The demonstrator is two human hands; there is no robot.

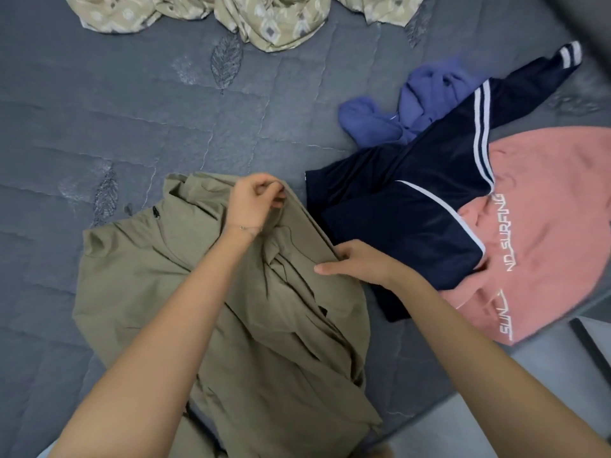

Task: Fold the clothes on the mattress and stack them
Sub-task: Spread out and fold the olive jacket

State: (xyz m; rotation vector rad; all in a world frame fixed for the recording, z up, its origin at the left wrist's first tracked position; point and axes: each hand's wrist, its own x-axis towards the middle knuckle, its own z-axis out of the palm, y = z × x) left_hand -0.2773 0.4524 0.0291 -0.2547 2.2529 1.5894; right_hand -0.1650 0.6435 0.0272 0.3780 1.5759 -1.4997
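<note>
At 6 o'clock on the grey quilted mattress (132,110), a crumpled khaki jacket (238,319), with a dark zip pull (155,211) near its 10 o'clock corner. Left hand (254,200) at the jacket's 12 o'clock edge, fingers curled, pinching a fold of the fabric. Right hand (357,262) at the jacket's 3 o'clock edge, thumb stretched flat across the cloth, fingers tucked round the hem, gripping it. Just beside, at 3 o'clock, a navy garment (413,200) with white stripes, spread partly over a pink sweatshirt (545,226) lettered in white. At 1 o'clock, a bunched blue-violet garment (413,104), partly under the navy sleeve. At 12 o'clock, well apart, a heap of beige patterned cloth (264,21). At 5 o'clock, past the mattress edge, pale floor (496,391).
</note>
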